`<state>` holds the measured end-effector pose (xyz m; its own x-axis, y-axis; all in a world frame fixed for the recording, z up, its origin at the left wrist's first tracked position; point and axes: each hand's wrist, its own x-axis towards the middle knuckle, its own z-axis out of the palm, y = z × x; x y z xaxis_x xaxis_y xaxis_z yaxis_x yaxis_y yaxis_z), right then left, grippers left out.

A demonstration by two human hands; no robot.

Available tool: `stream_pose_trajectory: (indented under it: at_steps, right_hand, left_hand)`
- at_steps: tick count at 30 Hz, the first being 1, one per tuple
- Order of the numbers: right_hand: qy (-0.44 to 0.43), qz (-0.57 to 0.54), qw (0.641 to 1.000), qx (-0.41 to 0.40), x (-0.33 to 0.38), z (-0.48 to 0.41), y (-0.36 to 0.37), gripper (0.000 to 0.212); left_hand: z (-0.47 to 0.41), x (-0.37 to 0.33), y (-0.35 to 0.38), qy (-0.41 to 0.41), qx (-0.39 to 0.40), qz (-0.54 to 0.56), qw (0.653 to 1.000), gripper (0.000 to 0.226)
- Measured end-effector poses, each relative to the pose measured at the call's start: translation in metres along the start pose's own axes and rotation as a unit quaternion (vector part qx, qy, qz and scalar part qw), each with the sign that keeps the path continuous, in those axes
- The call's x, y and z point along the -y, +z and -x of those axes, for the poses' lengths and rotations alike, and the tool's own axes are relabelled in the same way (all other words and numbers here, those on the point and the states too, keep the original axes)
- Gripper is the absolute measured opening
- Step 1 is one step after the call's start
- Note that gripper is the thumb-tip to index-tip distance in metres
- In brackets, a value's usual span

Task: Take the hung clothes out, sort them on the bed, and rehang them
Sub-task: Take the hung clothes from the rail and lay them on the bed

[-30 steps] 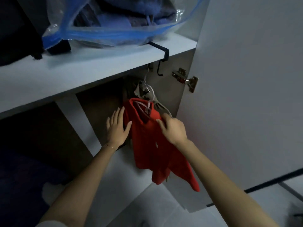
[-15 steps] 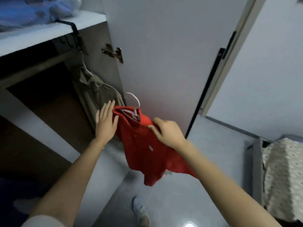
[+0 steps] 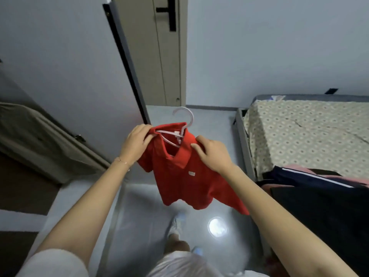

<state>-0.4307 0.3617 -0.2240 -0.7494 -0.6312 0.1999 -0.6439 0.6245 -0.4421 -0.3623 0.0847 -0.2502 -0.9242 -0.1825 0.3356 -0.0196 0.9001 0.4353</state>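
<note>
Shoulders of the red polo shirt (image 3: 185, 182) on its white hanger (image 3: 184, 116) are pinched in the curled grip of the left hand (image 3: 137, 142) and right hand (image 3: 213, 154), so it hangs spread above the floor (image 3: 143, 216), left of the bed (image 3: 299, 126), likely ready to lay flat for sorting.

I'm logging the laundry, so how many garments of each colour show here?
red shirt: 1
khaki garment: 1
navy garment with a white stripe: 1
pink garment: 1
Total: 4
The black heap beside the navy one is too dark to count.
</note>
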Motion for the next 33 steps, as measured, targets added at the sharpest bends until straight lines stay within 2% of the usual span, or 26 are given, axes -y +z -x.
stream_pose_trajectory:
  at_steps: [6, 12, 15, 18, 21, 25, 29, 33]
  right_hand:
    - [0.182, 0.002, 0.981, -0.066, -0.08, 0.027, -0.034, 0.032]
    - [0.35, 0.008, 0.926, -0.143, -0.139, 0.061, -0.074, 0.036]
    - [0.414, 0.021, 0.894, -0.171, -0.161, 0.077, -0.096, 0.037]
    - [0.475, 0.037, 0.857, -0.197, -0.18, 0.099, -0.115, 0.038]
    - [0.537, 0.048, 0.809, -0.236, -0.194, 0.129, -0.129, 0.038]
    - [0.612, 0.049, 0.737, -0.282, -0.198, 0.174, -0.142, 0.039]
    - [0.672, 0.065, 0.669, -0.31, -0.195, 0.223, -0.155, 0.04]
    - [0.71, 0.087, 0.61, -0.341, -0.196, 0.268, -0.171, 0.041]
  left_hand:
    - [-0.067, -0.073, 0.062, 0.057, 0.089, 0.023, 0.994, 0.03]
    - [-0.138, -0.158, 0.127, 0.134, 0.164, 0.095, 0.973, 0.049]
    - [-0.164, -0.199, 0.156, 0.182, 0.198, 0.118, 0.956, 0.046]
    - [-0.185, -0.245, 0.187, 0.24, 0.237, 0.138, 0.931, 0.033]
    - [-0.198, -0.295, 0.216, 0.298, 0.271, 0.153, 0.902, 0.045]
    - [-0.19, -0.355, 0.252, 0.374, 0.294, 0.163, 0.865, 0.034]
    - [-0.168, -0.414, 0.282, 0.424, 0.346, 0.192, 0.815, 0.049]
    - [-0.142, -0.473, 0.302, 0.465, 0.369, 0.225, 0.773, 0.032]
